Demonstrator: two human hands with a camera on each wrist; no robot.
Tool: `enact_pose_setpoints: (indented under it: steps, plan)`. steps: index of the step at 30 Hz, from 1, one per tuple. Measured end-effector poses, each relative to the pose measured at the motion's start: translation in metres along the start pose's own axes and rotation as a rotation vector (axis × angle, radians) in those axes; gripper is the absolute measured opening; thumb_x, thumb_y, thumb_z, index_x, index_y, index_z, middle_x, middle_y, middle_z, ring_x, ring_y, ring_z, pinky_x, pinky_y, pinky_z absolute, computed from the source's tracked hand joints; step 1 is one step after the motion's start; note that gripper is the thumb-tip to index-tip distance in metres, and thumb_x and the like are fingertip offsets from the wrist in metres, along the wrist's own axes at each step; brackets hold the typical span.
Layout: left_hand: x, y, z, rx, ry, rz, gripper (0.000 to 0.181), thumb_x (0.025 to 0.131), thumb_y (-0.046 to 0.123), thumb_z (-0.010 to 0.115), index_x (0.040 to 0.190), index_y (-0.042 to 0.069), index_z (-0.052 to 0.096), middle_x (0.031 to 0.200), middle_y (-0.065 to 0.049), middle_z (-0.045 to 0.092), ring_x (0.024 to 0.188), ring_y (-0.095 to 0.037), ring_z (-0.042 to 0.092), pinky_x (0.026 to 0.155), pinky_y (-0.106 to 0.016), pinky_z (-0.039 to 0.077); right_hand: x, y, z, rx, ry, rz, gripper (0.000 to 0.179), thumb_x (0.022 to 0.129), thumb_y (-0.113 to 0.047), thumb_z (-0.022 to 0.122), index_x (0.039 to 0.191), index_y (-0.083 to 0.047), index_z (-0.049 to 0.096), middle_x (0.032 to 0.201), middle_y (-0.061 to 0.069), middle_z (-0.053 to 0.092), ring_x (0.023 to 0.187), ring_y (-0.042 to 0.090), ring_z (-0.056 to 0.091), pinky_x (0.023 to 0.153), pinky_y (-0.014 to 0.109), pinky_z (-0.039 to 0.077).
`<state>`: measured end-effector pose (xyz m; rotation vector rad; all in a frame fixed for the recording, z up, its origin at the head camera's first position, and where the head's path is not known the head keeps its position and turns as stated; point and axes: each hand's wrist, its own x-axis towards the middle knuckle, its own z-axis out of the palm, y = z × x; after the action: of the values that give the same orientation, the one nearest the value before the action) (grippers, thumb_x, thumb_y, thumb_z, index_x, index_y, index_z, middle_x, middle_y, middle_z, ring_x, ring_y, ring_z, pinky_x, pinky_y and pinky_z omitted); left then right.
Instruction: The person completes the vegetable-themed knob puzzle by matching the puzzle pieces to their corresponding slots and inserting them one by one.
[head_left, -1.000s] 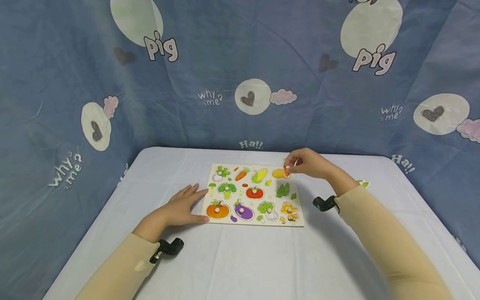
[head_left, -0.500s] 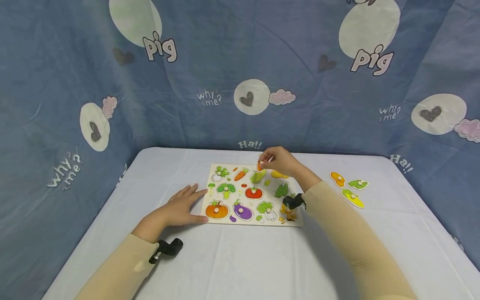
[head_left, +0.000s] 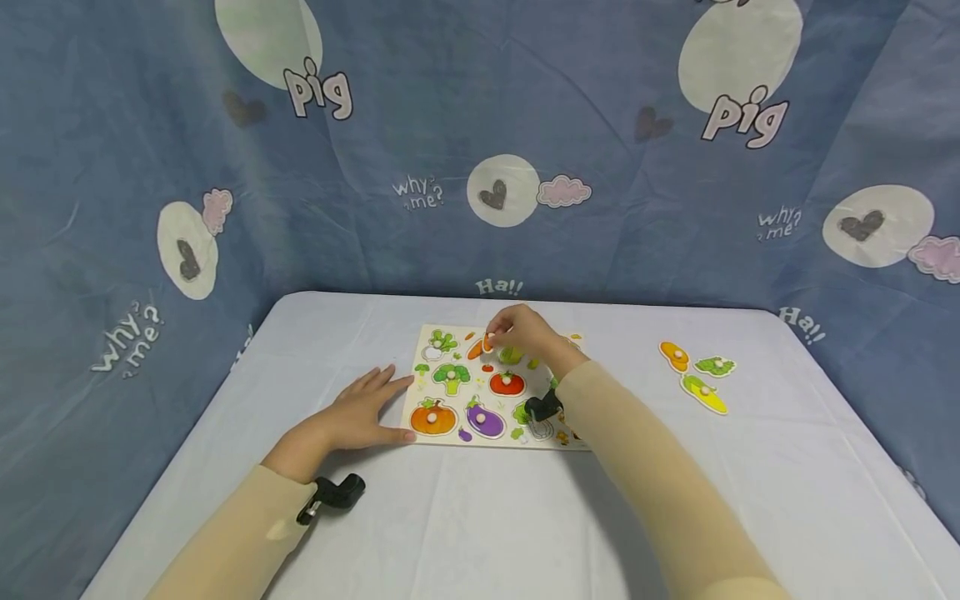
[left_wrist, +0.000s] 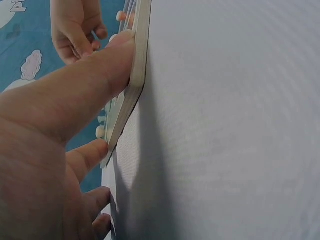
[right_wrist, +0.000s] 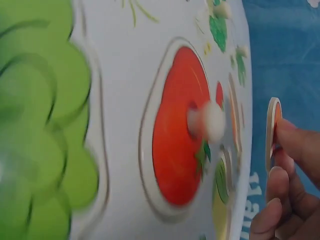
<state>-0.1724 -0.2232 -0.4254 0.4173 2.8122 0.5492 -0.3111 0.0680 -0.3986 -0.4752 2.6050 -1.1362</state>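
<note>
A flat vegetable puzzle board (head_left: 450, 441) lies on the table. My left hand (head_left: 360, 415) is spread at the board's left side, its thumb (left_wrist: 117, 62) and a finger touching the edge. Above the board's top row, my right hand (head_left: 525, 332) pinches a thin orange carrot piece (right_wrist: 272, 132), tilted on edge, by the carrot picture's spot. In the right wrist view a knobbed tomato piece (right_wrist: 172, 140) sits close by. The pumpkin (head_left: 432, 418), eggplant (head_left: 486, 422) and broccoli (head_left: 451, 377) show in the board; my right forearm covers its right part.
Three loose pieces lie right of the board: an orange one (head_left: 674, 357), a green one (head_left: 716, 367) and a yellow corn piece (head_left: 703, 393). The white-covered table (head_left: 465, 525) ends at a blue printed curtain (head_left: 420, 250) behind.
My right hand has moved left along the board's top row with the carrot piece, from the right corner to the carrot spot. The left hand has stayed in place.
</note>
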Motion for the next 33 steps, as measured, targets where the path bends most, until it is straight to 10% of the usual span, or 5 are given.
enact_pose_setpoints:
  steps: [33]
  plan:
    - [0.000, -0.001, 0.001, 0.002, 0.014, 0.014, 0.102, 0.078, 0.066, 0.073, 0.156, 0.014, 0.036, 0.163, -0.025, 0.018, 0.149, -0.049, 0.010, 0.114, -0.070, 0.012, 0.011, -0.003, 0.026, -0.099, -0.028, 0.092, 0.009, 0.092, -0.019, 0.075, 0.089, -0.011, 0.073, 0.091, 0.003, 0.068, 0.083, 0.021, 0.058, 0.075, 0.032, 0.052]
